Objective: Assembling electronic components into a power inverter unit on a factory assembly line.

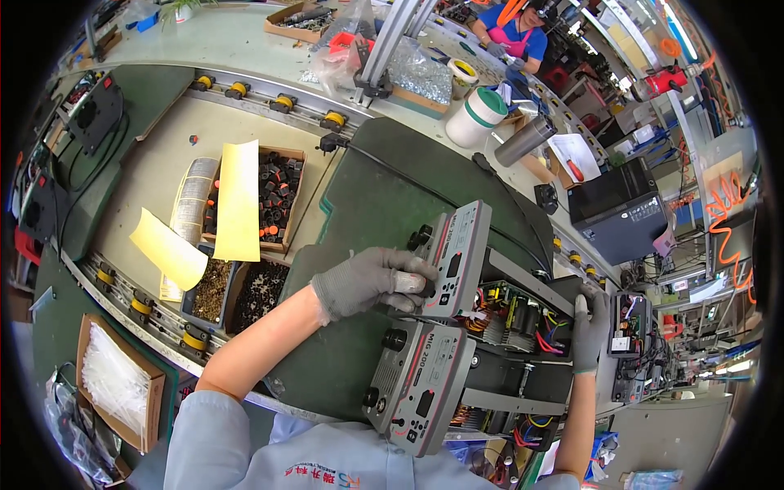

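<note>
Two open-topped welding machines stand side by side before me, wiring and circuit boards exposed. My gloved left hand (363, 283) closes its fingers round a black knob (429, 288) on the grey front panel (462, 260) of the farther machine. My gloved right hand (590, 331) grips that machine's black rear panel (574, 292), thumb on top. Between the panels runs a grey metal strip (531, 282), beside coloured wires (549, 336) and black capacitors. The nearer machine's front panel (426, 388) tilts toward my body, with black round fittings on its face; no hand touches it.
A green-black mat (392, 175) lies under the machines, a black power cable (400, 173) across it. Left are a box of black fittings (282, 192), screw trays (257, 294), yellow sheets (238, 200) and rollers (194, 337). A white canister (475, 118) stands beyond; a person (523, 37) sits farther back.
</note>
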`<action>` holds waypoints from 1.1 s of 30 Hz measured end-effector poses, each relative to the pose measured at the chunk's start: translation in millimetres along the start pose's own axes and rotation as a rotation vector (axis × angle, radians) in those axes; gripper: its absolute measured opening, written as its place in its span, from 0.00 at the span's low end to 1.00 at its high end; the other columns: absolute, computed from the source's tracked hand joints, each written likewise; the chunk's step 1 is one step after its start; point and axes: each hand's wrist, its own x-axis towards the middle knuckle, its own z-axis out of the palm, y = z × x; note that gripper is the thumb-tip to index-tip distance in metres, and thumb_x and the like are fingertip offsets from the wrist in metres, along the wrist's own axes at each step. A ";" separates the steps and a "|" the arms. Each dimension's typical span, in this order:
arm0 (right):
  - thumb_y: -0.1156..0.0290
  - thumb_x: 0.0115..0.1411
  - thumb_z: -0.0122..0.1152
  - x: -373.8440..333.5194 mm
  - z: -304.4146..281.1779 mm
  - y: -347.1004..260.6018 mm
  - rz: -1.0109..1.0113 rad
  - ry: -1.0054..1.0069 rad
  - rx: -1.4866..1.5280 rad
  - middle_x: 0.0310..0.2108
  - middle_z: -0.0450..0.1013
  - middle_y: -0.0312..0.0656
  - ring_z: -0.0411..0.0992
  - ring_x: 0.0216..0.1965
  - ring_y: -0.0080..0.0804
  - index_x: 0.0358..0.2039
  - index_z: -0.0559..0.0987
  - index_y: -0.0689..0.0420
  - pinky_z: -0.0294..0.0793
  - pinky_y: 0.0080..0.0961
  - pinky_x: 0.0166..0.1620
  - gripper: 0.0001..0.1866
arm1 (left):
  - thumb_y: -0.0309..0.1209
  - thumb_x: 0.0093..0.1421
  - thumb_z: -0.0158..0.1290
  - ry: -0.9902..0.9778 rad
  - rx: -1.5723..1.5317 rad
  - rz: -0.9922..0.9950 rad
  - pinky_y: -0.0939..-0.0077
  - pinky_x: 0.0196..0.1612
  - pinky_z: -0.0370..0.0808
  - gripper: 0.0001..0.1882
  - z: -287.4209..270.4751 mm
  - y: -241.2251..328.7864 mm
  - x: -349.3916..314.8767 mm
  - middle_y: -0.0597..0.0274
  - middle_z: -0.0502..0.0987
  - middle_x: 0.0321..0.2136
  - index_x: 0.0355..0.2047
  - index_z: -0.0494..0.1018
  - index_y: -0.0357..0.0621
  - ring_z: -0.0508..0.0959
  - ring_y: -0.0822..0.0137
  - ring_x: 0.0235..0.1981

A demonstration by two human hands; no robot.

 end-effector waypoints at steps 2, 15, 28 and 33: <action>0.77 0.55 0.51 -0.3 0.0 0.6 -0.029 0.021 -0.011 0.37 0.69 0.46 0.69 0.41 0.38 0.39 0.75 0.64 0.67 0.28 0.47 0.11 | 0.29 0.57 0.56 -0.011 0.109 -0.002 0.84 0.33 0.75 0.14 -1.1 0.8 1.7 0.62 0.76 0.33 0.44 0.72 0.38 0.76 0.75 0.28; 0.76 0.58 0.48 0.5 2.8 6.4 0.028 -0.023 0.023 0.39 0.71 0.45 0.68 0.45 0.35 0.39 0.75 0.65 0.63 0.27 0.52 0.11 | 0.28 0.58 0.56 -0.065 -0.036 0.005 0.83 0.37 0.75 0.15 -10.9 -10.4 8.5 0.64 0.76 0.35 0.45 0.72 0.38 0.75 0.76 0.33; 0.77 0.57 0.53 0.0 6.4 13.6 0.140 0.015 0.187 0.37 0.72 0.39 0.70 0.40 0.25 0.40 0.76 0.64 0.67 0.21 0.46 0.11 | 0.29 0.53 0.60 -0.084 -0.119 0.027 0.84 0.33 0.73 0.16 -10.6 -17.9 9.1 0.63 0.76 0.32 0.41 0.73 0.39 0.75 0.74 0.29; 0.75 0.59 0.51 -1.2 4.4 10.2 0.231 -0.036 0.216 0.40 0.73 0.42 0.68 0.44 0.27 0.41 0.75 0.65 0.63 0.22 0.51 0.11 | 0.28 0.53 0.60 -0.043 -0.034 0.070 0.83 0.33 0.72 0.16 -7.0 -21.3 0.8 0.64 0.76 0.32 0.41 0.73 0.40 0.75 0.74 0.30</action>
